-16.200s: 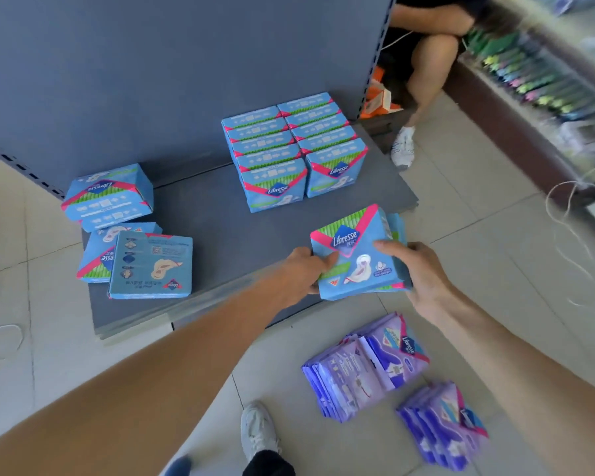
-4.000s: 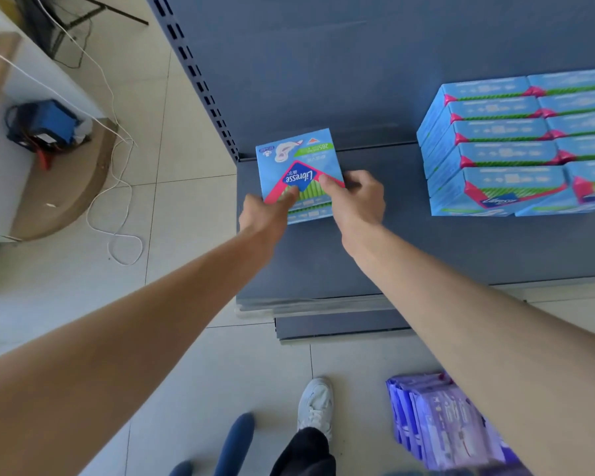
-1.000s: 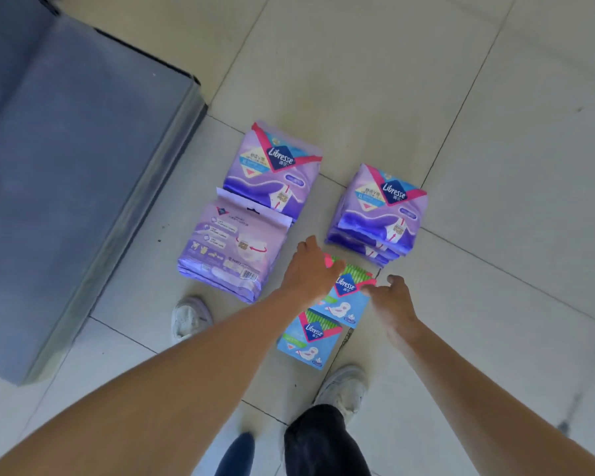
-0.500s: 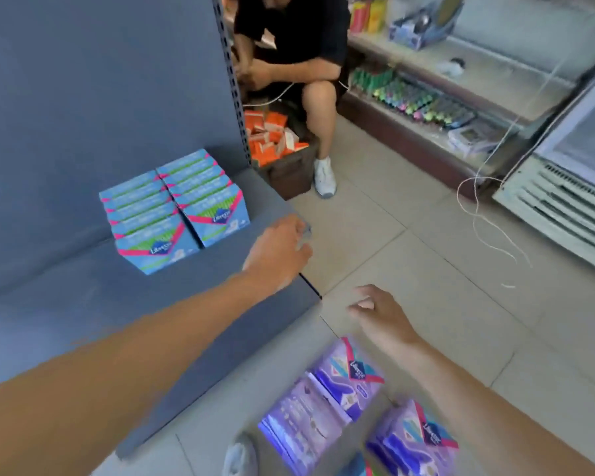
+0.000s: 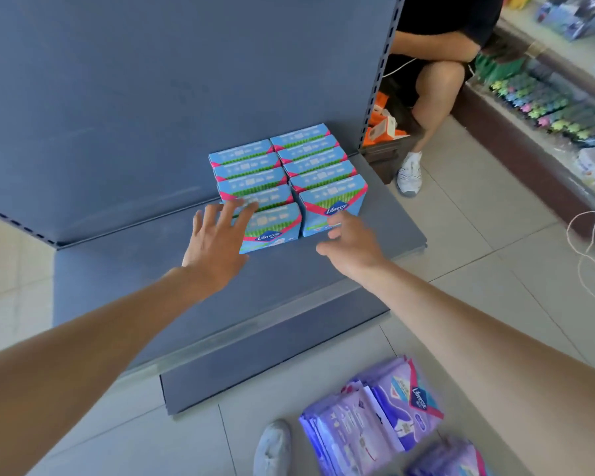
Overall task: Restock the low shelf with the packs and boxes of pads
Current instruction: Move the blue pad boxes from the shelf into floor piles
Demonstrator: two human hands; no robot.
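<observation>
Both empty hands have just reached the blue Libresse boxes (image 5: 289, 170); left hand (image 5: 217, 242) spread wide against their front-left, right hand (image 5: 349, 243) relaxed before them; probably straightening; purple packs (image 5: 375, 424) still unshelved.

Boxes (image 5: 285, 180) on shelf (image 5: 152, 269), right rear; packs (image 5: 375, 424) on floor (image 5: 478, 255) before shelf.

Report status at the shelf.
Left hand open on front-left blue box; right hand open at front-right box. Purple packs on floor, unshelved. Nothing in the way.
</observation>
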